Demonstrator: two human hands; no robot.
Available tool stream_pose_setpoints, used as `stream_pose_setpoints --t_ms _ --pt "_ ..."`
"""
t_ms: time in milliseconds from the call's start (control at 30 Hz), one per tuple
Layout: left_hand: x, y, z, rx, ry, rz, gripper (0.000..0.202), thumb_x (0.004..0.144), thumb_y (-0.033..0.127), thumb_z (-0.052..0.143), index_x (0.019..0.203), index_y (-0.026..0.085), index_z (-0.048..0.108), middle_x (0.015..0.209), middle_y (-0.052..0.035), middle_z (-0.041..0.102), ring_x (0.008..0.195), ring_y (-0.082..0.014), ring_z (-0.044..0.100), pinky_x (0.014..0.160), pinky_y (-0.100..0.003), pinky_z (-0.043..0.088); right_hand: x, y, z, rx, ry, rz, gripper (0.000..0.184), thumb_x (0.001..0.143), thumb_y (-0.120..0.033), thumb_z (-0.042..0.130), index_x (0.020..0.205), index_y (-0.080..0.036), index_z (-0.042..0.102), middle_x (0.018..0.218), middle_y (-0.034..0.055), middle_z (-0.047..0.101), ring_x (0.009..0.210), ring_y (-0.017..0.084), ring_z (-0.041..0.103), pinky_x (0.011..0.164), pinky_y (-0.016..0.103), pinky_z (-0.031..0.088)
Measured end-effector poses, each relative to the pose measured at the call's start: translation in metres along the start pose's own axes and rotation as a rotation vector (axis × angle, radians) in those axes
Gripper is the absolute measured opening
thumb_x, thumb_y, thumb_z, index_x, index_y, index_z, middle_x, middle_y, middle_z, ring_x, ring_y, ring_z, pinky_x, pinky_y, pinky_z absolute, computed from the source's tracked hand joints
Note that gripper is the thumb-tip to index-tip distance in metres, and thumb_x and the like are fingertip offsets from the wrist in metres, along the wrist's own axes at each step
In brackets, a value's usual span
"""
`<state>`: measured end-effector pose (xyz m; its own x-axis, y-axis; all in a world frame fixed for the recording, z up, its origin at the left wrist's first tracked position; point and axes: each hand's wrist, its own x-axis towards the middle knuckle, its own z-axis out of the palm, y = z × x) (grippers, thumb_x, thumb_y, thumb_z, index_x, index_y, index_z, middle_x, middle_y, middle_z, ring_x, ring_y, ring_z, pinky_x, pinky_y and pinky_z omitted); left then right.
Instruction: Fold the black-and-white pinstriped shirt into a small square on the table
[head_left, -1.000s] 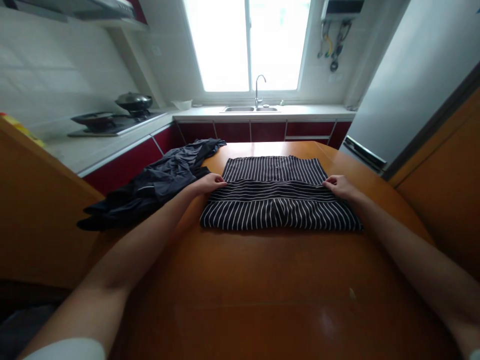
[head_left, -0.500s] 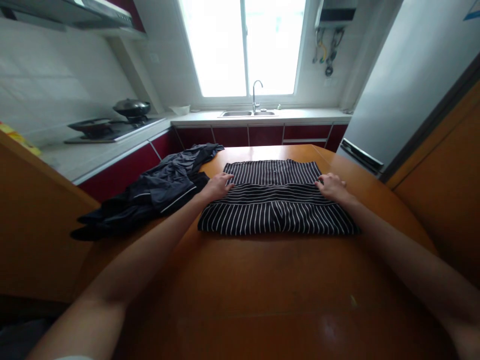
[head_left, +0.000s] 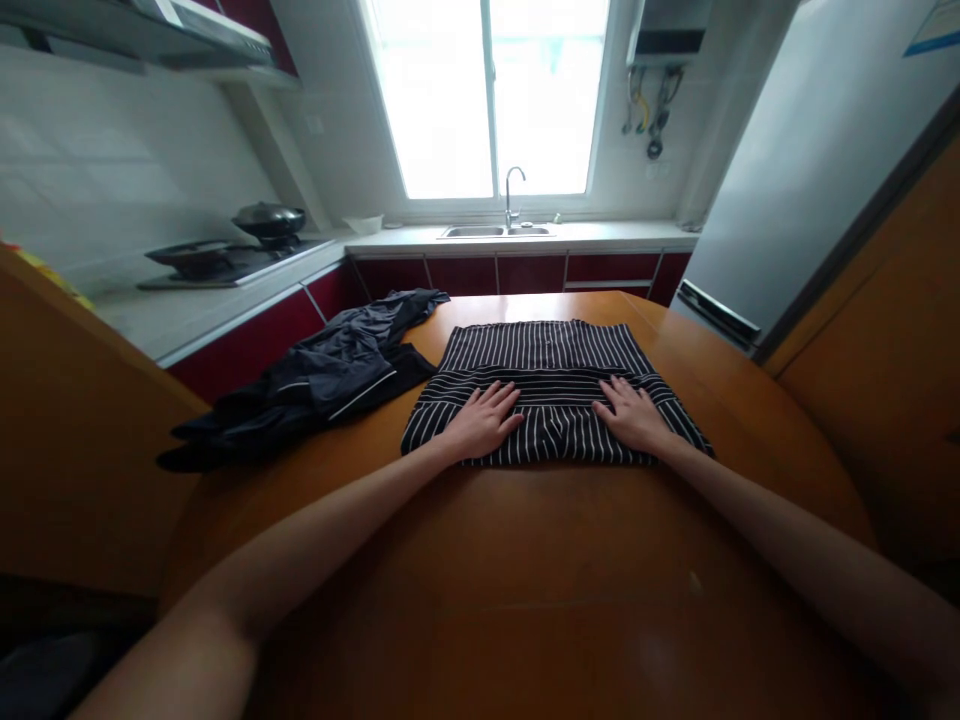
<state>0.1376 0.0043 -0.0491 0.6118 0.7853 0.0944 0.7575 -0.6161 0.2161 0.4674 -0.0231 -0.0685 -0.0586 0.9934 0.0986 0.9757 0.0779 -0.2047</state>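
A black garment with white stripes (head_left: 555,425) lies folded on the wooden table (head_left: 525,560); its exact kind cannot be made out. Its near part is doubled over, and the far part shows vertical stripes up to the back edge. My left hand (head_left: 484,420) rests flat on the left half of the near fold, fingers spread. On the right half, my right hand (head_left: 631,415) also lies flat with its fingers apart. Both palms cover small patches of the cloth.
To the left, dark crumpled clothing (head_left: 322,370) with a white stripe lies along the table edge. Beyond the table are a counter with a sink (head_left: 495,231), a stove with a lidded wok (head_left: 270,220) and, at right, a fridge (head_left: 780,170).
Both hands have moved from the garment's side edges inward and nearer to me. Their fingers were curled at the edges and now lie spread flat on the near fold.
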Motion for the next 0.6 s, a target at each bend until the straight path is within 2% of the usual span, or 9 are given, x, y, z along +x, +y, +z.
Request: stream_pose_setpoints --t_ms 133,233,333,400,467,600 --pt "-0.040 -0.041 -0.018 -0.015 0.047 -0.094 0.064 0.105 0.056 0.028 0.157 0.022 0.041 0.165 -0.0098 0.034 0.155 -0.0301 0.025 0.126 -0.050 0.018 -0.018 0.048 -0.009 -0.046 0.119 0.063 0.060 0.103 -0.048 0.033 0.150 -0.013 0.050 0.162 0.0185 0.038 0.152 0.034 0.028 0.122 0.057 0.023" --pt "-0.084 -0.065 -0.033 -0.042 0.200 -0.130 0.063 0.105 0.054 0.027 0.150 0.016 0.049 0.156 -0.0142 0.048 0.147 -0.0295 0.040 0.123 -0.047 0.028 -0.045 0.073 -0.017 -0.018 0.312 -0.025 0.054 0.102 -0.045 0.036 0.138 -0.013 0.061 0.153 0.0195 0.049 0.146 0.036 0.038 0.118 0.058 0.031" --pt "-0.131 -0.076 -0.049 -0.064 0.317 -0.160 0.057 0.105 0.054 0.036 0.144 0.017 0.054 0.142 -0.0134 0.058 0.133 -0.0290 0.054 0.117 -0.047 0.040 -0.080 0.088 -0.028 0.045 0.445 -0.144 0.048 0.101 -0.047 0.042 0.126 -0.015 0.068 0.132 0.0183 0.062 0.129 0.036 0.054 0.109 0.055 0.044" --pt "-0.156 -0.076 -0.056 -0.071 0.285 -0.114 0.053 0.102 0.054 0.046 0.143 0.022 0.055 0.138 -0.0102 0.059 0.126 -0.0275 0.059 0.112 -0.044 0.046 -0.102 0.093 -0.034 0.068 0.443 -0.239 0.045 0.099 -0.050 0.049 0.122 -0.017 0.069 0.123 0.0162 0.064 0.119 0.034 0.059 0.103 0.052 0.048" --pt "-0.171 -0.073 -0.058 -0.067 0.228 -0.036 0.051 0.098 0.053 0.055 0.142 0.027 0.056 0.137 -0.0083 0.059 0.124 -0.0264 0.060 0.109 -0.041 0.050 -0.119 0.094 -0.036 0.059 0.390 -0.334 0.042 0.097 -0.051 0.055 0.121 -0.020 0.070 0.123 0.0145 0.064 0.115 0.033 0.059 0.100 0.050 0.049" --pt "-0.168 -0.068 -0.050 -0.039 0.257 0.069 0.038 0.101 0.040 0.053 0.134 0.026 0.063 0.133 -0.0091 0.060 0.119 -0.0245 0.063 0.104 -0.040 0.053 -0.129 0.090 -0.036 -0.035 0.310 -0.423 0.029 0.099 -0.038 0.054 0.115 -0.020 0.072 0.116 0.0123 0.066 0.107 0.030 0.062 0.094 0.045 0.051"
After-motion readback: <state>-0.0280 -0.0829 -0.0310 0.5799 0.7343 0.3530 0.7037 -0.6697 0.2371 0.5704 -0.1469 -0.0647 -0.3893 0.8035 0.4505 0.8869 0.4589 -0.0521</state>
